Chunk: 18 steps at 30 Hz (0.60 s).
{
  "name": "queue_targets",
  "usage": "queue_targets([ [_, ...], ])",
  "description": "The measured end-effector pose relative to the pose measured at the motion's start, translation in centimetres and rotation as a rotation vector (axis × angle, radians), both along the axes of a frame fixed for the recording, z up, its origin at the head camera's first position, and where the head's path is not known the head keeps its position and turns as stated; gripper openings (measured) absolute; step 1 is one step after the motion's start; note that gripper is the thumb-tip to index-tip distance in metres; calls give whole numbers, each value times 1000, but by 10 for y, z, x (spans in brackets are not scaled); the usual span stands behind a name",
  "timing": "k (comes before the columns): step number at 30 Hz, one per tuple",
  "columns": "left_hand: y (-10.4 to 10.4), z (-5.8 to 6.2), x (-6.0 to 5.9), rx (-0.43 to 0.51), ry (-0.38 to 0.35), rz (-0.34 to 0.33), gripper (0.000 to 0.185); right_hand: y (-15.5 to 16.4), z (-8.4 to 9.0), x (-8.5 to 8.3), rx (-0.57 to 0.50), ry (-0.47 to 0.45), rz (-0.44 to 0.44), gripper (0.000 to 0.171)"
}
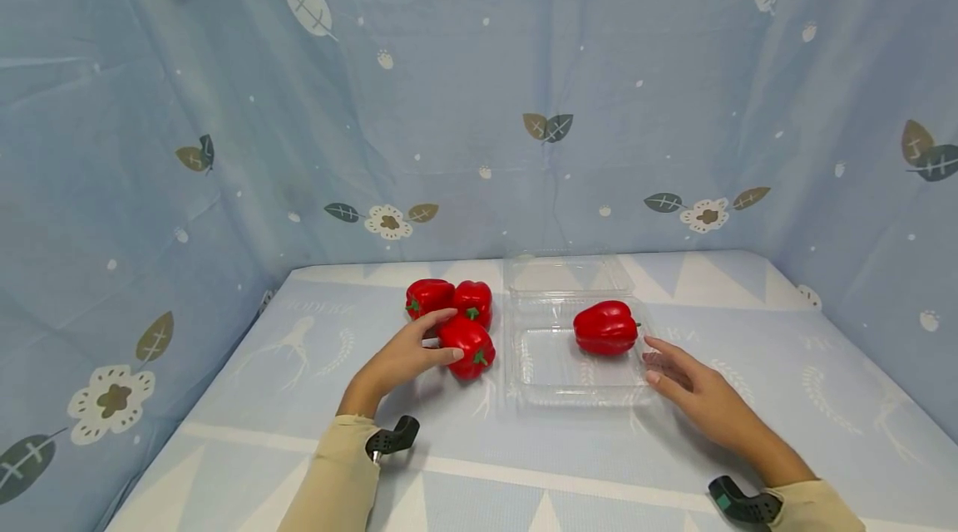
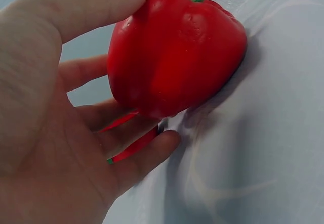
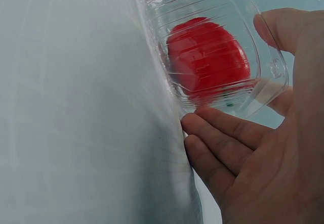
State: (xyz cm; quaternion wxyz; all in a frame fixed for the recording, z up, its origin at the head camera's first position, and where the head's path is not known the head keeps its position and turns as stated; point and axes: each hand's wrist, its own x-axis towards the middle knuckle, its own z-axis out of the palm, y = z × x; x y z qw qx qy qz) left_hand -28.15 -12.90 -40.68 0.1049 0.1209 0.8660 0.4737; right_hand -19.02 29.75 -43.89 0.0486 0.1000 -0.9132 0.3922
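My left hand (image 1: 407, 356) grips the nearest red bell pepper (image 1: 466, 346) of a group of three, thumb on its near side and fingers reaching round the far side. In the left wrist view this bell pepper (image 2: 177, 52) fills the space beside the thumb, its green stem turned away from the palm. Two more bell peppers (image 1: 430, 298) lie just behind it. A clear plastic clamshell box (image 1: 576, 395) stands with its lid laid back, one bell pepper (image 1: 606, 327) inside at the right. Against the box's right side rests my right hand (image 1: 699, 399), fingers loosely extended and thumb near the rim (image 3: 276, 67).
The box's raised lid (image 1: 569, 274) lies toward the back of the patterned tabletop (image 1: 569, 465). A blue leaf-print curtain (image 1: 479, 100) closes off the back and both sides.
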Motion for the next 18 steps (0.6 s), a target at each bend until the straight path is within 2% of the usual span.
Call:
queue_targets([
  [8, -5, -2, -1, 3, -6, -15, 74, -2, 4, 3, -31, -16, 9, 58],
  [18, -8, -2, -2, 8, -21, -37, 74, -2, 3, 2, 0, -5, -7, 58],
])
